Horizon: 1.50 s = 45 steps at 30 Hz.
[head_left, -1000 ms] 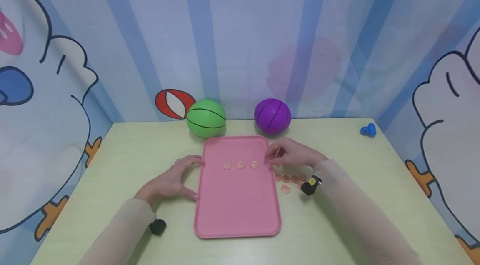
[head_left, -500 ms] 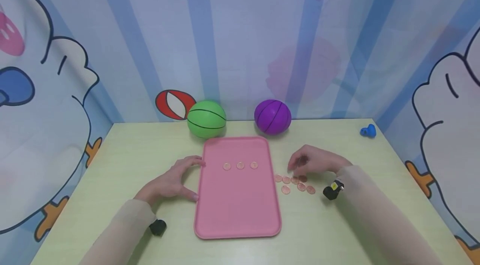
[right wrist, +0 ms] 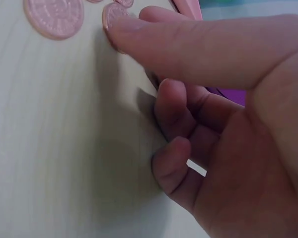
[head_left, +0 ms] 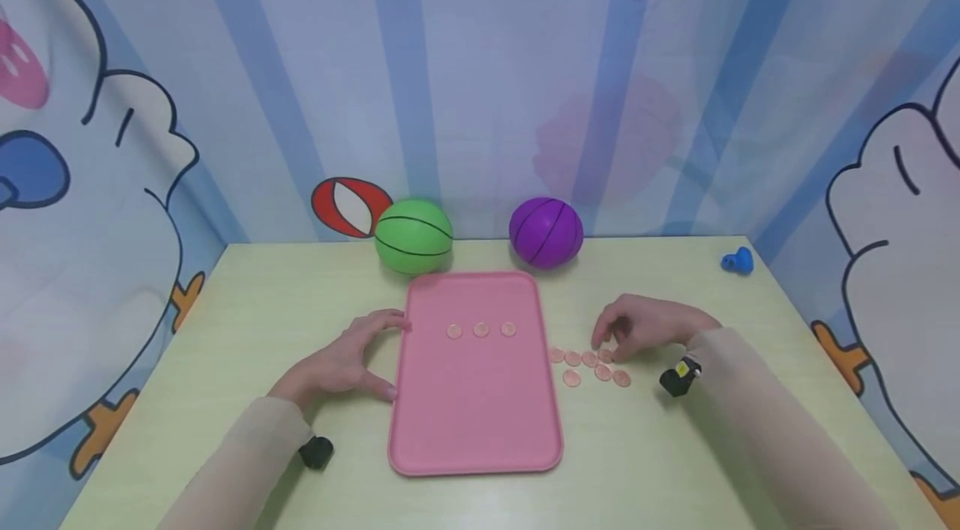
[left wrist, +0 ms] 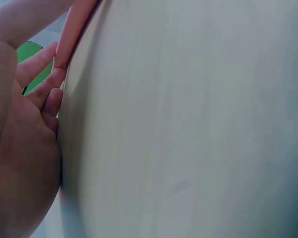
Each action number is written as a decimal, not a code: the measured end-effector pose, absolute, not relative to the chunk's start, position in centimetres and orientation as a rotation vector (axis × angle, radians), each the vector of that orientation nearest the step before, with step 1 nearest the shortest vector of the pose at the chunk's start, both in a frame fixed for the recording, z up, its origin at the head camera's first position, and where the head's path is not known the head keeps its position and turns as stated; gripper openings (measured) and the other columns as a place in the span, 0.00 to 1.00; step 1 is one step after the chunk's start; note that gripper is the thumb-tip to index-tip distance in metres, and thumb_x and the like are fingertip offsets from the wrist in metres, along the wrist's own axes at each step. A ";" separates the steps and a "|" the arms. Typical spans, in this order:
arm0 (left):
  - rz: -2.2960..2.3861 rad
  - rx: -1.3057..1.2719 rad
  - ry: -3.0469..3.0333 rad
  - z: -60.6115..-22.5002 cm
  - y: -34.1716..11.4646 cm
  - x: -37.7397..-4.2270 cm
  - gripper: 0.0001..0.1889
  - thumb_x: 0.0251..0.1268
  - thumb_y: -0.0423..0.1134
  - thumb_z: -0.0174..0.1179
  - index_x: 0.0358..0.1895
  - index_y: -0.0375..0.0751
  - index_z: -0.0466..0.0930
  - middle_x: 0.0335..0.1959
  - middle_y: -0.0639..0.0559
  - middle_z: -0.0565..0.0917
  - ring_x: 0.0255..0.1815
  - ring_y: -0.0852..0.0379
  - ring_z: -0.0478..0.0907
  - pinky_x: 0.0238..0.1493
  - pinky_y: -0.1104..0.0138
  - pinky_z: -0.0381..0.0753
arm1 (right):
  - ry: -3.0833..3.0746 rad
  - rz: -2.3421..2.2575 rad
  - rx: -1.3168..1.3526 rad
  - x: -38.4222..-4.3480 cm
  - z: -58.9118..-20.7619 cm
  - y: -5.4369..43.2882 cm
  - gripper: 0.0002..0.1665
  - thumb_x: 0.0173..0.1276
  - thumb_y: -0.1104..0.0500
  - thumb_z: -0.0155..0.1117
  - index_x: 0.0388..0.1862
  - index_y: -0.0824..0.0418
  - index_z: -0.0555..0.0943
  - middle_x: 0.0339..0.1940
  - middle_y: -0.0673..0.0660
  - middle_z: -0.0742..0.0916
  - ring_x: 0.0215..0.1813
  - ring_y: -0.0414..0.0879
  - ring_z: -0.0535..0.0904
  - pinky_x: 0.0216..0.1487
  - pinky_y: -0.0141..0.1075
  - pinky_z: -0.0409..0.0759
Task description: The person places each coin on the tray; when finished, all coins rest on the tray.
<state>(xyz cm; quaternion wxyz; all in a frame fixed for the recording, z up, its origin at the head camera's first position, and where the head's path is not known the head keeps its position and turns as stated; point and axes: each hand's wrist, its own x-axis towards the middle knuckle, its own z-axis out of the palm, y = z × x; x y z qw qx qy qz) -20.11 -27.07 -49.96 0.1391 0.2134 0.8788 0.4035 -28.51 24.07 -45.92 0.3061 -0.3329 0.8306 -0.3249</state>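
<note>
A pink tray (head_left: 476, 422) lies on the table with a row of 3 copper-coloured coins on it, the middle coin (head_left: 481, 330) among them. My left hand (head_left: 345, 359) touches the tray's left rim with spread fingers; in the left wrist view the fingertips (left wrist: 59, 74) meet the rim. To the right of the tray, my right hand (head_left: 648, 326) has its thumb and index finger at a coin (head_left: 606, 355). Up close, the thumb tip (right wrist: 129, 32) covers part of that coin (right wrist: 109, 17), whose far side is hidden. Several other coins, such as one nearby (head_left: 622, 378), lie loose.
Behind the tray sit a green ball (head_left: 413, 237) and a purple ball (head_left: 546, 232). A small blue object (head_left: 738, 261) stands at the table's back right corner. A printed cloth (head_left: 480, 80) hangs behind the pale wooden table (head_left: 225, 322).
My right hand has moved from the tray's right rim back to the loose coins, and its thumb and index finger now meet one. The left hand and the tray have stayed put.
</note>
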 end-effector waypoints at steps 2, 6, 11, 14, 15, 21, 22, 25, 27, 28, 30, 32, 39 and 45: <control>1.171 0.627 2.543 -50.0 -27.1 -20.2 0.51 0.45 0.51 0.85 0.76 0.55 0.68 0.84 0.49 0.58 0.83 0.38 0.49 0.79 0.30 0.48 | 2.202 -0.851 -0.872 -28.5 -46.0 24.2 0.17 0.59 0.69 0.77 0.46 0.55 0.91 0.34 0.58 0.85 0.33 0.45 0.76 0.35 0.32 0.76; 1.180 0.634 2.540 -50.1 -27.1 -20.3 0.51 0.46 0.50 0.85 0.76 0.55 0.68 0.83 0.48 0.59 0.83 0.37 0.49 0.78 0.29 0.48 | 2.211 -0.849 -0.867 -28.6 -46.2 24.3 0.17 0.60 0.69 0.77 0.46 0.54 0.90 0.35 0.60 0.85 0.35 0.45 0.75 0.37 0.32 0.76; 1.181 0.633 2.535 -50.0 -27.1 -20.3 0.50 0.46 0.50 0.85 0.76 0.54 0.68 0.83 0.48 0.59 0.83 0.37 0.49 0.78 0.29 0.48 | 2.210 -0.867 -0.887 -28.5 -46.2 24.3 0.15 0.61 0.69 0.76 0.46 0.55 0.90 0.34 0.59 0.84 0.34 0.45 0.75 0.36 0.33 0.77; 1.175 0.621 2.533 -49.9 -27.0 -20.2 0.51 0.45 0.50 0.85 0.76 0.55 0.68 0.84 0.49 0.58 0.83 0.38 0.48 0.78 0.30 0.48 | 2.213 -0.879 -0.889 -28.4 -46.4 24.2 0.15 0.61 0.69 0.76 0.45 0.55 0.90 0.34 0.58 0.84 0.35 0.46 0.75 0.37 0.32 0.76; 1.175 0.617 2.531 -49.9 -27.0 -20.2 0.51 0.45 0.50 0.85 0.76 0.55 0.68 0.84 0.49 0.58 0.83 0.38 0.48 0.78 0.30 0.48 | 2.219 -0.880 -0.888 -28.4 -46.5 24.2 0.15 0.61 0.69 0.76 0.45 0.55 0.90 0.34 0.57 0.84 0.35 0.46 0.75 0.37 0.32 0.76; 1.184 0.615 2.526 -49.9 -27.0 -20.3 0.51 0.44 0.50 0.85 0.76 0.56 0.68 0.84 0.50 0.58 0.83 0.38 0.48 0.79 0.30 0.48 | 2.252 -0.883 -0.904 -28.4 -46.8 24.4 0.15 0.61 0.68 0.75 0.45 0.53 0.90 0.35 0.55 0.84 0.35 0.45 0.75 0.37 0.32 0.76; 1.183 0.617 2.527 -49.9 -27.0 -20.2 0.52 0.44 0.50 0.85 0.76 0.56 0.68 0.84 0.50 0.58 0.83 0.39 0.48 0.79 0.31 0.48 | 2.256 -0.885 -0.914 -28.4 -46.9 24.4 0.15 0.61 0.68 0.75 0.45 0.53 0.90 0.35 0.55 0.84 0.35 0.45 0.75 0.37 0.32 0.76; 1.181 0.625 2.529 -49.9 -27.0 -20.2 0.52 0.43 0.50 0.85 0.76 0.55 0.68 0.83 0.50 0.59 0.83 0.39 0.49 0.79 0.31 0.48 | 2.274 -0.875 -0.934 -28.3 -47.0 24.4 0.15 0.61 0.68 0.75 0.45 0.53 0.90 0.36 0.54 0.84 0.35 0.44 0.75 0.38 0.32 0.76; 1.180 0.633 2.530 -49.9 -27.0 -20.2 0.52 0.44 0.50 0.85 0.76 0.54 0.68 0.83 0.49 0.59 0.83 0.39 0.49 0.79 0.31 0.49 | 2.279 -0.864 -0.941 -28.4 -47.0 24.3 0.14 0.62 0.68 0.74 0.44 0.53 0.90 0.35 0.52 0.84 0.34 0.44 0.75 0.37 0.32 0.75; 1.176 0.634 2.532 -49.9 -27.0 -20.2 0.52 0.44 0.51 0.85 0.76 0.54 0.68 0.83 0.49 0.59 0.83 0.39 0.49 0.79 0.31 0.49 | 2.280 -0.857 -0.939 -28.4 -47.0 24.2 0.14 0.62 0.68 0.74 0.44 0.53 0.90 0.34 0.52 0.84 0.34 0.44 0.75 0.37 0.32 0.75; 1.172 0.629 2.533 -49.9 -27.0 -20.2 0.52 0.44 0.51 0.85 0.76 0.55 0.67 0.83 0.49 0.58 0.83 0.38 0.49 0.79 0.31 0.49 | 2.285 -0.837 -0.943 -28.5 -46.9 24.0 0.14 0.63 0.68 0.73 0.43 0.52 0.89 0.33 0.51 0.83 0.34 0.43 0.75 0.37 0.32 0.75; 1.166 0.612 2.533 -50.0 -27.1 -20.2 0.52 0.44 0.51 0.85 0.77 0.56 0.67 0.84 0.50 0.58 0.83 0.39 0.49 0.79 0.31 0.49 | 2.295 -0.814 -0.944 -28.5 -46.9 23.8 0.13 0.63 0.68 0.73 0.43 0.52 0.89 0.32 0.50 0.83 0.34 0.43 0.75 0.37 0.33 0.74; 1.168 0.618 2.534 -50.1 -27.1 -20.1 0.52 0.45 0.51 0.85 0.77 0.55 0.67 0.84 0.48 0.57 0.84 0.37 0.48 0.78 0.30 0.48 | 2.309 -0.755 -0.912 -28.6 -46.8 23.5 0.14 0.62 0.68 0.73 0.41 0.51 0.88 0.31 0.48 0.82 0.34 0.44 0.74 0.37 0.33 0.74; 1.181 0.648 2.535 -50.0 -27.1 -20.2 0.51 0.45 0.51 0.84 0.76 0.54 0.68 0.83 0.49 0.59 0.83 0.38 0.49 0.79 0.31 0.49 | 2.295 -0.745 -0.938 -28.6 -46.5 23.3 0.13 0.63 0.69 0.72 0.41 0.52 0.87 0.29 0.47 0.80 0.34 0.42 0.74 0.37 0.33 0.74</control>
